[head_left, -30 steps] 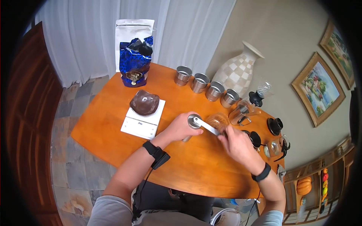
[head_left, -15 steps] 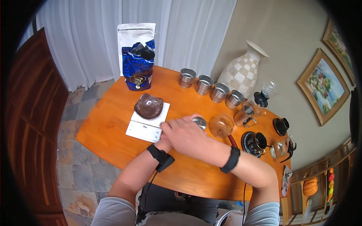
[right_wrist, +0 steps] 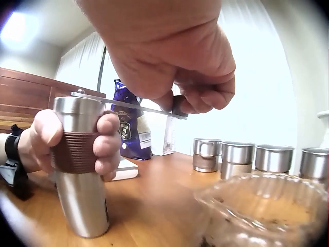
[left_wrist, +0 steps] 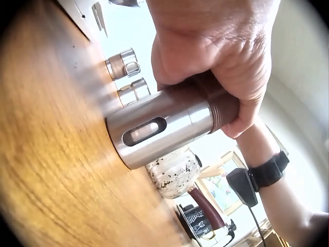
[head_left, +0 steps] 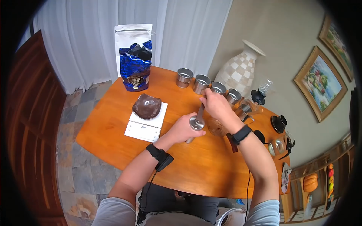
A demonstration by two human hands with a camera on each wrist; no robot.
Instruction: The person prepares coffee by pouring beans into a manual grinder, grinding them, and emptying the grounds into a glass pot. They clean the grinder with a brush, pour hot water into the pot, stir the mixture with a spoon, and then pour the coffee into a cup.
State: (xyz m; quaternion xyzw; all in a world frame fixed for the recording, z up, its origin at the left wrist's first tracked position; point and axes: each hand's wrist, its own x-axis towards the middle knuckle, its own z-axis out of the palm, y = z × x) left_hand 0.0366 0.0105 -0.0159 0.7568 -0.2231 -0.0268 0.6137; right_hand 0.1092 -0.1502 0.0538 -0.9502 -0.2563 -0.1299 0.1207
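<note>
A steel hand grinder (head_left: 195, 125) (left_wrist: 164, 128) (right_wrist: 82, 170) with a brown grip band stands upright on the orange table (head_left: 113, 116). My left hand (head_left: 184, 130) (left_wrist: 216, 56) (right_wrist: 77, 146) grips its body around the band. My right hand (head_left: 215, 103) (right_wrist: 180, 77) holds the knob at the end of the crank handle (head_left: 201, 112) (right_wrist: 128, 104), which points away from me toward the steel cups. A clear plastic cup (head_left: 218, 127) (right_wrist: 262, 213) holding brown grounds sits just right of the grinder.
Several steel cups (head_left: 201, 83) (right_wrist: 239, 157) line the table's far edge. A white scale (head_left: 145, 124) bears a brown bowl (head_left: 147, 106). A blue coffee bag (head_left: 135, 66) (right_wrist: 132, 126) stands at the back. Glass jug (head_left: 247, 109), black cups (head_left: 278, 123) and a vase (head_left: 239, 71) crowd the right.
My right hand has swung the crank round, from the near right side, across over the grinder, to the far side by the steel cups. My left hand kept its grip on the grinder.
</note>
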